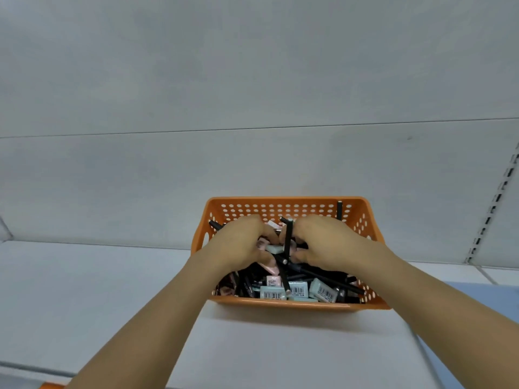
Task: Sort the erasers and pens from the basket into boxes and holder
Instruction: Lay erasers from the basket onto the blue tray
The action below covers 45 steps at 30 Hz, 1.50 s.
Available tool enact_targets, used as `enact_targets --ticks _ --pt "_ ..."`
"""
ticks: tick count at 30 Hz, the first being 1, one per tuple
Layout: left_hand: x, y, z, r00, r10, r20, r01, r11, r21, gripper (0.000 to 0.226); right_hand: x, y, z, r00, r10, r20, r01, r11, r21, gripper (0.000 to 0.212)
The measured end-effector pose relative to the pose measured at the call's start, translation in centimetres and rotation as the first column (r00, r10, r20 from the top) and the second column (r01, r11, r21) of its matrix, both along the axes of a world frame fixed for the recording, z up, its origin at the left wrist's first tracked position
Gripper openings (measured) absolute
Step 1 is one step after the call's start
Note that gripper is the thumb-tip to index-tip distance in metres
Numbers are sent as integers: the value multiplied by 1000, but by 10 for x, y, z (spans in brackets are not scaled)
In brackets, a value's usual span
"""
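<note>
An orange perforated basket [283,204] stands on the white shelf, filled with black pens [323,272] and pale green and pink erasers [272,292] with barcodes. Both my hands are inside it. My left hand [238,242] curls its fingers round erasers, with a pale green eraser [273,249] showing at its fingertips. My right hand [328,240] grips an upright black pen [288,240] between thumb and fingers. Another pen [339,210] leans on the basket's far right wall.
A white shelf surface [84,290] spreads to the left and in front of the basket. A grey back panel [252,94] rises behind. A slotted shelf upright [494,206] runs along the right. A pale blue surface [477,318] lies at the lower right.
</note>
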<state>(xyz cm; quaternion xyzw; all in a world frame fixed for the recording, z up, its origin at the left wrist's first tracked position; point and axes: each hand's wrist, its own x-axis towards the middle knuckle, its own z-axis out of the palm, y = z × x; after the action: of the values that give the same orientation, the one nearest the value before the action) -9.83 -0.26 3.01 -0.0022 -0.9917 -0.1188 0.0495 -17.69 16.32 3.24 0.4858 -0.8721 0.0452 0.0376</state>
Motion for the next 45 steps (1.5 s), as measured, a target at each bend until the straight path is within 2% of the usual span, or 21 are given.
enact_targets --ticks 4,8,11,16,19,22,24,27,29,31,33,35,39,42,45 --pt "-3 -3 0 998 -65 -13 65 998 -18 31 2 -1 -1 995 -27 -93 28 1000 11 11" --pt "0 -4 -1 991 -129 -37 130 991 20 25 -3 4 -8 1000 -7 26 9 997 -74 9" --pt "-1 -5 -4 986 -150 -71 154 987 54 25 -3 5 -8 992 9 122 1 997 -79 9" --pt "0 -4 -6 982 -164 -97 178 969 169 22 -8 1 -5 989 -39 145 48 997 -58 8" --pt "3 -4 -7 988 -98 -116 121 970 209 14 -7 0 -2 992 -64 110 67 998 -20 14" --pt "6 -3 -9 983 35 -182 23 951 308 14 0 -3 -1 998 -64 -13 64 996 55 10" --pt "10 -4 -9 966 158 -204 -57 902 427 14 3 -3 1 997 -63 -48 65 997 49 13" --pt "19 -3 -7 929 297 -219 -120 804 582 11 4 2 3 999 -39 -32 38 999 -10 37" --pt "28 1 -3 909 349 -226 -123 744 657 10 5 7 5 1000 -8 -9 7 994 -109 42" --pt "37 10 2 891 389 -236 -112 691 714 11 5 14 7 995 8 95 21 954 -298 32" --pt "46 23 7 873 413 -261 -76 643 762 12 6 24 8 974 20 227 104 849 -519 17" --pt "54 40 13 869 408 -281 -30 610 792 12 9 36 13 927 66 370 206 734 -647 16" --pt "58 84 25 907 320 -274 40 583 811 10 15 80 24 813 165 558 350 628 -695 15" --pt "50 127 33 932 217 -289 108 597 795 11 14 131 28 794 170 583 387 598 -702 17" --pt "34 179 29 963 66 -262 181 560 808 11 4 194 25 789 124 602 444 562 -698 18"
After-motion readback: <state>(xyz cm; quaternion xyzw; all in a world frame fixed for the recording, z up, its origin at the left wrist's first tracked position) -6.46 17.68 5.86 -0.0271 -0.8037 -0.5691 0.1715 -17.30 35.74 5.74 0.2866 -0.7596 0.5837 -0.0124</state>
